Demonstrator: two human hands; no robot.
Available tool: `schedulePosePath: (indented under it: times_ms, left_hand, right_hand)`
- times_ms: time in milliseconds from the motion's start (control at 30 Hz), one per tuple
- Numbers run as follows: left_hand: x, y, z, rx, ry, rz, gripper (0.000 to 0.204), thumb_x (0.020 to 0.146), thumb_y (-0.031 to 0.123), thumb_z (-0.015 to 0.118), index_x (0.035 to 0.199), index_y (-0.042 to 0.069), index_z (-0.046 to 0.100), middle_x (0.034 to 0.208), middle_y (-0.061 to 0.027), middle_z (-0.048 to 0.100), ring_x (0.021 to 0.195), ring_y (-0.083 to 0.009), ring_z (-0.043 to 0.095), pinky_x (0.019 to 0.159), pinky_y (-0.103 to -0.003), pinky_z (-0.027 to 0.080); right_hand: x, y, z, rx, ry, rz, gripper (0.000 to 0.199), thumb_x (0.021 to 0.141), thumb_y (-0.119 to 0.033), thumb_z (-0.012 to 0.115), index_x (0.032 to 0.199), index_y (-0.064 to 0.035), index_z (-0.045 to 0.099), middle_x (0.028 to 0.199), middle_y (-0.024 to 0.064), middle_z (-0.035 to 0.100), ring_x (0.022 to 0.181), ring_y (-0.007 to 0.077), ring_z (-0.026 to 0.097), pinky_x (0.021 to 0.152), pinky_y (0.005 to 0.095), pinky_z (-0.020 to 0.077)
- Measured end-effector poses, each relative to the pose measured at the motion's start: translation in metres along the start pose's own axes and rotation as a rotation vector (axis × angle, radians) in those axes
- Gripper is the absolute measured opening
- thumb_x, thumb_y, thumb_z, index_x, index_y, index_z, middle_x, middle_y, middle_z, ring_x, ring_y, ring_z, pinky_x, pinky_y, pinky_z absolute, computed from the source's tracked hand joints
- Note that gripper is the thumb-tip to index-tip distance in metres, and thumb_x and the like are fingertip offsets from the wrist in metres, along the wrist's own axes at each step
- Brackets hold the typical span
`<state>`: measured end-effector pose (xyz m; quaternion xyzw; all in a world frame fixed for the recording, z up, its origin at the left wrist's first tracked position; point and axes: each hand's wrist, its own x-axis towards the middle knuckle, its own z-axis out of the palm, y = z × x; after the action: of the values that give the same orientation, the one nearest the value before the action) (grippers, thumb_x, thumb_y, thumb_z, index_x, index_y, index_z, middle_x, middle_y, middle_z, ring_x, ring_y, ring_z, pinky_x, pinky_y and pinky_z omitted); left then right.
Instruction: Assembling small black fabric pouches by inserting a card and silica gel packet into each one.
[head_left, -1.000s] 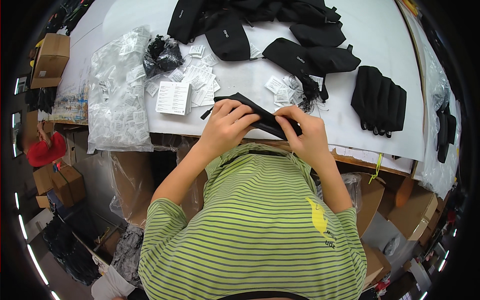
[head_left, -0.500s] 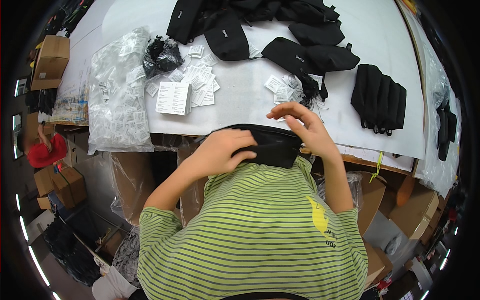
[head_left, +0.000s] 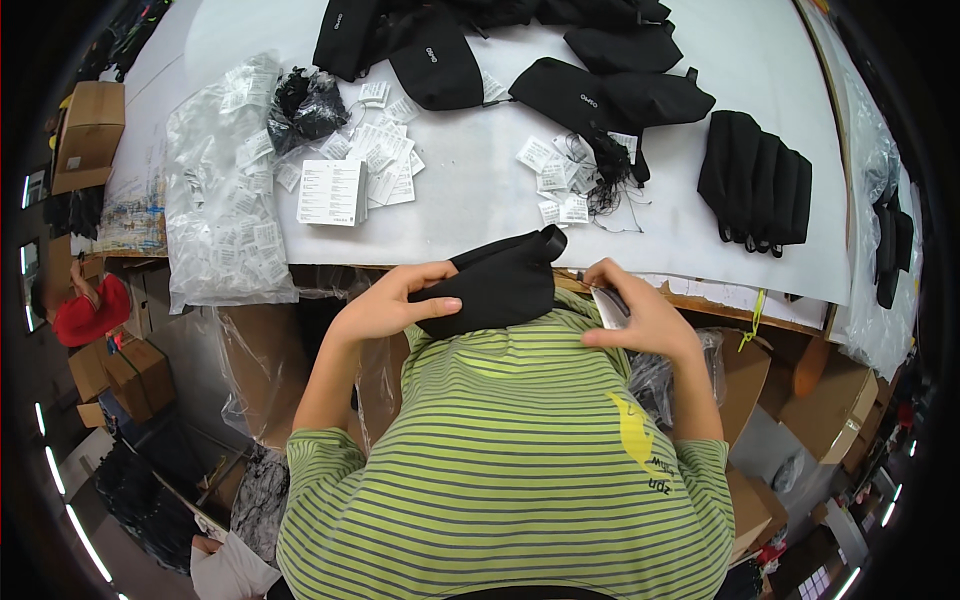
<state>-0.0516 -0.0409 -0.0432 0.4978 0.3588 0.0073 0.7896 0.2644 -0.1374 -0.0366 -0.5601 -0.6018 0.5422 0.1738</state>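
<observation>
A black fabric pouch (head_left: 500, 285) rests tilted against my shirt at the table's near edge, a small loop showing at its upper right end. My left hand (head_left: 400, 300) grips its left side, thumb on the near face and fingers behind. To the right, apart from the pouch, my right hand (head_left: 640, 315) is closed on a small white tag (head_left: 611, 307) with something dark along it. What that dark part is, I cannot make out. White tags with black strings (head_left: 560, 172) lie on the table beyond the pouch.
More black pouches (head_left: 440, 70) lie across the far table, and a row of them (head_left: 755, 185) stands at right. A stack of white cards (head_left: 330, 193) sits beside a clear bag of tags (head_left: 225, 200). Cardboard boxes (head_left: 830, 410) stand below. A person in red (head_left: 92, 310) is far left.
The pouch has turned, its loop end now raised. My left hand has shifted left along it. My right hand has come down off its far right side and now holds the white tag.
</observation>
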Motion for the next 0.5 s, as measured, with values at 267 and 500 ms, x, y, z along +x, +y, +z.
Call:
schedulePosePath:
  times_ms: [267, 500]
  left_hand:
    - [-0.012, -0.002, 0.0, 0.235, 0.155, 0.102, 0.029, 0.087, 0.019, 0.063, 0.106, -0.003, 0.056, 0.089, -0.0037, 0.061, 0.08, -0.008, 0.051, 0.073, -0.023, 0.043]
    - [-0.011, 0.021, 0.019, 0.457, 0.083, 0.178, 0.024, 0.087, 0.024, 0.061, 0.099, 0.003, 0.059, 0.072, -0.0115, 0.061, 0.057, -0.0189, 0.052, 0.056, -0.029, 0.04]
  right_hand:
    - [-0.016, 0.009, -0.037, 0.155, 0.344, 0.025, 0.034, 0.071, 0.007, 0.055, 0.102, -0.002, 0.046, 0.094, 0.0093, 0.059, 0.09, 0.0172, 0.059, 0.083, 0.0286, 0.0443]
    - [0.023, 0.031, -0.038, 1.424, 0.816, -0.197, 0.012, 0.084, -0.016, 0.069, 0.08, -0.0051, 0.064, 0.075, 0.004, 0.066, 0.057, 0.0101, 0.055, 0.056, 0.0241, 0.0436]
